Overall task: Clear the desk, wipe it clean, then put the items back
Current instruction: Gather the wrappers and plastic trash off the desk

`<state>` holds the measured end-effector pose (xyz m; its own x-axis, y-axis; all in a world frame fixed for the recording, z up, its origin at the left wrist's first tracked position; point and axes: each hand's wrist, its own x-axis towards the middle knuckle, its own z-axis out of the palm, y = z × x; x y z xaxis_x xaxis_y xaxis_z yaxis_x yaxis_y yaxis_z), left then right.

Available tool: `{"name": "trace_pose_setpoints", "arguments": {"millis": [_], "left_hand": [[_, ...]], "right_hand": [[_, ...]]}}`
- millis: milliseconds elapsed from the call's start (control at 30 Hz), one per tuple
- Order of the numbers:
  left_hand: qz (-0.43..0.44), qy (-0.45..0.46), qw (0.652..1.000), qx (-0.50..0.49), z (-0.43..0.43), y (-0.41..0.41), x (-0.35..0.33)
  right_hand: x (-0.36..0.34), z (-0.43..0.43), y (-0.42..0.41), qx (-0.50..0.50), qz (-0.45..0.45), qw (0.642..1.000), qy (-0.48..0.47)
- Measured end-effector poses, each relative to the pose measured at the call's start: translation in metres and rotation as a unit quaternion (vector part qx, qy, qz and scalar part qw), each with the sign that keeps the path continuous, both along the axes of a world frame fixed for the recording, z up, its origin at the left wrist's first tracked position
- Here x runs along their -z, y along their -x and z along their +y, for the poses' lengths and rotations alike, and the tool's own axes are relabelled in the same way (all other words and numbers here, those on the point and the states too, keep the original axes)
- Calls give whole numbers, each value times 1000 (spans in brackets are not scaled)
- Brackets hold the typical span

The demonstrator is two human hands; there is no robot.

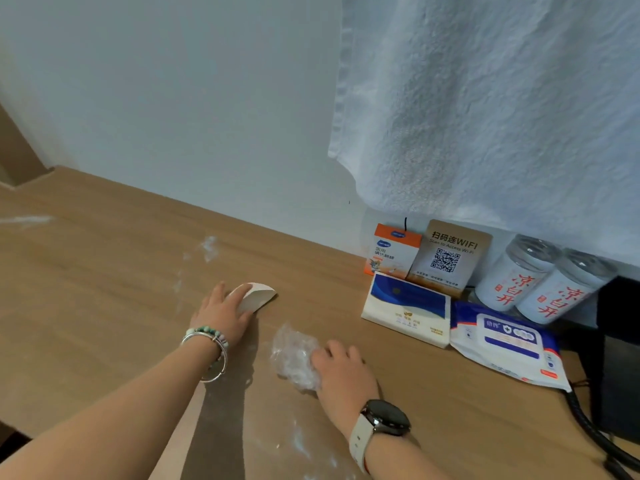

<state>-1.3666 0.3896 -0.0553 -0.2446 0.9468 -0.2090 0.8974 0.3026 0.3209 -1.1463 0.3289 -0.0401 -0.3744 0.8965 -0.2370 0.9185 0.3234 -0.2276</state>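
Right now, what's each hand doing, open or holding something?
Left hand: open, fingers flat, pressing a folded white tissue on the desk.
Right hand: closed, fingers curled on the crumpled clear plastic.

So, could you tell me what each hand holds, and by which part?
Left hand rests on the near end of a folded white wipe; right hand grips a crumpled clear wrapper by its right edge.

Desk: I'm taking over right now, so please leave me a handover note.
Left hand presses a white pad on the desk. Right hand grips a crumpled wrapper.
Tissues, wipes, two bottles, sign and box sit back right, not yet cleared.
White smears show on the wood.
Left: clear those, wipe, put back.
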Motion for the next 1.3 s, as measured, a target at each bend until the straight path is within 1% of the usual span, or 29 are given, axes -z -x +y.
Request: {"name": "trace_pose_setpoints", "arguments": {"millis": [67,167,233,333,367,433,533,600,667,700,833,967,1033,1100,1200,1300], "left_hand": [[17,10,1000,1,2,-1,5],[30,-28,999,-8,-1,-3,7],[31,-34,999,27,-4,-4,8],[27,-6,996,90,-15,-9,3],[18,2,995,101,-20,-10,2],[-30,-7,994,103,-30,-13,1],[-146,-15,987,68,-49,-16,-5],[-186,-13,981,58,-61,-20,-9],[-199,1,978,70,-77,-26,-13],[-205,8,975,79,-86,-29,-14],[-214,17,972,101,-123,-42,-24],[-250,-1,966,65,-160,-65,-36],[-246,-16,968,53,-178,-80,-41],[-251,-28,967,32,-198,-99,-45],[-330,-31,944,-4,-233,-131,-52],[-361,-8,932,-20,-268,-154,-51]], "right_hand": [[2,-2,0,13,-3,1000,-10],[3,-4,1,21,-9,1000,-17],[1,-6,3,24,-19,999,-20],[0,-12,3,25,-30,999,-8],[-1,-16,2,29,-34,999,-3],[-2,-25,0,55,-39,998,0],[-7,-43,-3,102,-26,994,19],[-9,-58,-7,149,19,988,42],[-10,-73,-9,195,82,977,33],[-10,-80,-11,205,98,973,23],[-19,-101,-20,183,131,974,-3],[-30,-114,-38,174,204,963,17],[-33,-121,-51,162,239,957,15],[-37,-134,-67,147,247,958,-3],[-40,-160,-96,151,269,951,1],[-34,-185,-122,142,311,940,10]]}}
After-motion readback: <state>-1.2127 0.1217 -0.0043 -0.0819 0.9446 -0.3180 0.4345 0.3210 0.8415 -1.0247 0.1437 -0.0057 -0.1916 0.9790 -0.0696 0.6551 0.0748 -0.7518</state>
